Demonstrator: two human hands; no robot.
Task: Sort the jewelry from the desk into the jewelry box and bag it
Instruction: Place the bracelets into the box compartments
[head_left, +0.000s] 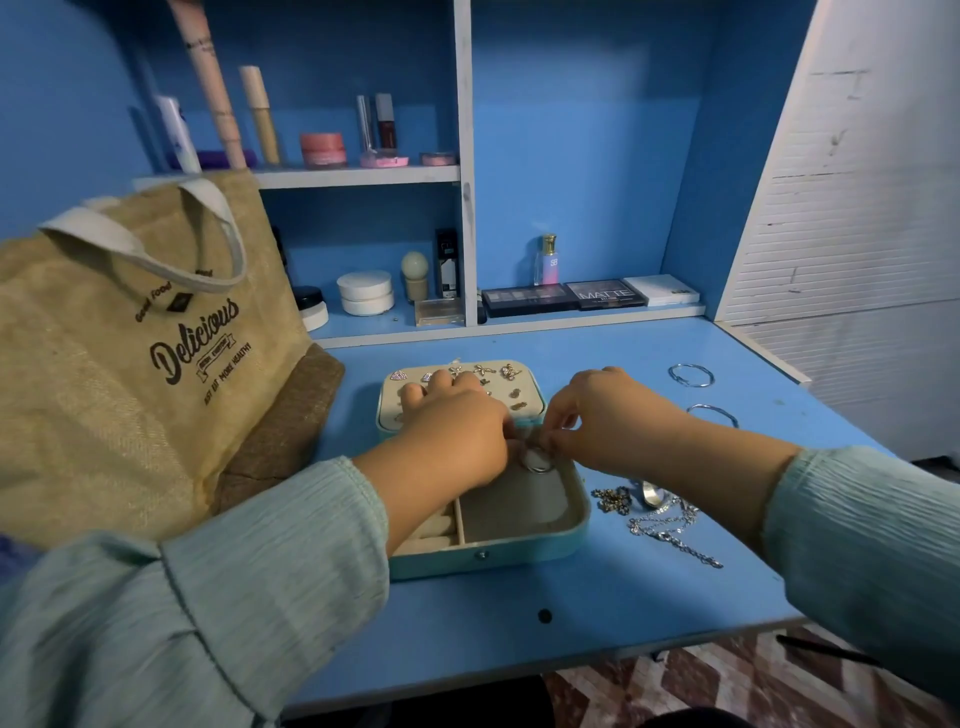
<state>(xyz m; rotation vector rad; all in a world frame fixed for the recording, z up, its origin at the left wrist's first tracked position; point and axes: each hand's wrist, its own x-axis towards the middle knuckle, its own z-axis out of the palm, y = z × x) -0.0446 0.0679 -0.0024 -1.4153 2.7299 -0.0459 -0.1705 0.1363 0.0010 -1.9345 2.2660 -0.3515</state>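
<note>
Silver ring (539, 461) pinched between our left hand (457, 436) and right hand (602, 415) over the open jewelry box (519, 551) on the blue counter (597, 613).

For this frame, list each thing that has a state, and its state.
jewelry box: open, lid laid back, earrings pinned in it.
ring: over the large compartment, at both hands' fingertips.
left hand: over the box, fingers at the ring.
right hand: pinching at the ring.
bangles: on the desk, unsorted.
chains: heaped on the desk beside the box.
jute bag: upright, mouth open.
</note>
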